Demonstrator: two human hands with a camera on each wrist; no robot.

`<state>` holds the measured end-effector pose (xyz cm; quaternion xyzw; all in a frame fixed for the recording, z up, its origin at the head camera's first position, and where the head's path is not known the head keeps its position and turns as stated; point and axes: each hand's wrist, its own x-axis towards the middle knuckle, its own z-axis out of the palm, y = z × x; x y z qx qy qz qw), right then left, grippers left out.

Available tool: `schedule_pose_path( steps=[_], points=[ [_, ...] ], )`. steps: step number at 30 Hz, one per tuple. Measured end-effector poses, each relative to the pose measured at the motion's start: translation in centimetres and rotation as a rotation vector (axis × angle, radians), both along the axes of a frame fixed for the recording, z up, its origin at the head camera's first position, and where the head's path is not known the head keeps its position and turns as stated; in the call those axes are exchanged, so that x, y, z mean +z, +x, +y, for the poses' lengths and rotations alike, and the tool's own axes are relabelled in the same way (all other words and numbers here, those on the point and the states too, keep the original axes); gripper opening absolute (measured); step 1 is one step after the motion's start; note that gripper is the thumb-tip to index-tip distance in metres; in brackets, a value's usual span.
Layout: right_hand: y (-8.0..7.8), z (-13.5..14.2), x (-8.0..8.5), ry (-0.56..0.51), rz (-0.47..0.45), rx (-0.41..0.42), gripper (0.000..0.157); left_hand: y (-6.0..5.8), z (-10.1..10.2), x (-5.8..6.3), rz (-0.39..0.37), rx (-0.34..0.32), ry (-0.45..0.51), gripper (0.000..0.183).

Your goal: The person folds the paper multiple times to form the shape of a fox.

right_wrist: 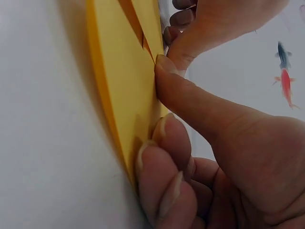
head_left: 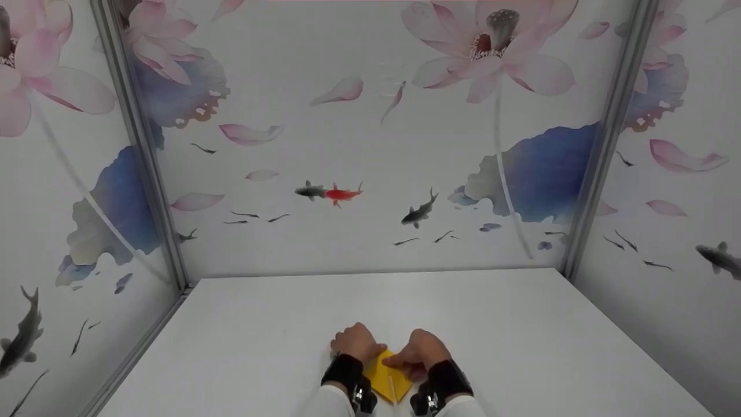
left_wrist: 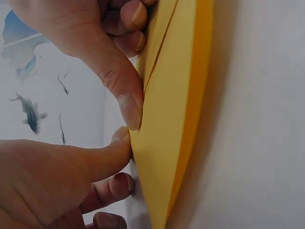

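Observation:
A folded sheet of yellow paper point(head_left: 381, 379) lies near the front of the table, its creased flaps meeting along a central slit. My left hand point(head_left: 354, 341) is at its far left edge; in the left wrist view the left thumb point(left_wrist: 112, 150) meets the paper's edge with curled fingers just below. From the other side my right hand point(head_left: 427, 349) pinches the paper, the right thumb point(right_wrist: 176, 83) pressing by the slit while its fingertips point(right_wrist: 155, 167) curl against the lower part. Both thumbs are close together at the far edge.
The white table point(head_left: 260, 324) reaches back to a wall point(head_left: 370, 145) printed with lotus flowers and fish. Similar side panels stand left and right, joined at metal corner posts point(head_left: 145, 150). Both wrists wear black straps point(head_left: 343, 370).

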<state>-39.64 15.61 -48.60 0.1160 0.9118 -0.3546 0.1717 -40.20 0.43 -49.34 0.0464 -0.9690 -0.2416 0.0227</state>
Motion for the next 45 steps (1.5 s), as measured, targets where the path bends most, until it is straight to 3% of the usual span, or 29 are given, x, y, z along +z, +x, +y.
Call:
schedule_pose_path(
  steps=[15,25,34,39,45],
  points=[
    [0.1,-0.1,0.0,0.051,0.026,-0.004,0.042,0.8,0.3,-1.1,0.003,0.043,-0.050,0.047],
    [0.1,-0.4,0.1,0.073,-0.002,0.001,0.043,2.6,-1.5,-0.3,-0.108,0.075,-0.149,0.052],
    [-0.3,-0.1,0.3,0.075,-0.021,-0.006,0.044,3.4,-3.6,-0.1,-0.094,0.031,-0.156,0.055],
    [0.5,-0.7,1.3,0.080,-0.039,-0.012,0.042,4.2,-4.3,0.1,-0.071,0.016,-0.145,0.050],
    [2.0,-1.9,3.2,0.121,-0.076,-0.042,0.041,4.7,-4.5,0.4,-0.095,0.045,-0.171,0.051]
  ],
)
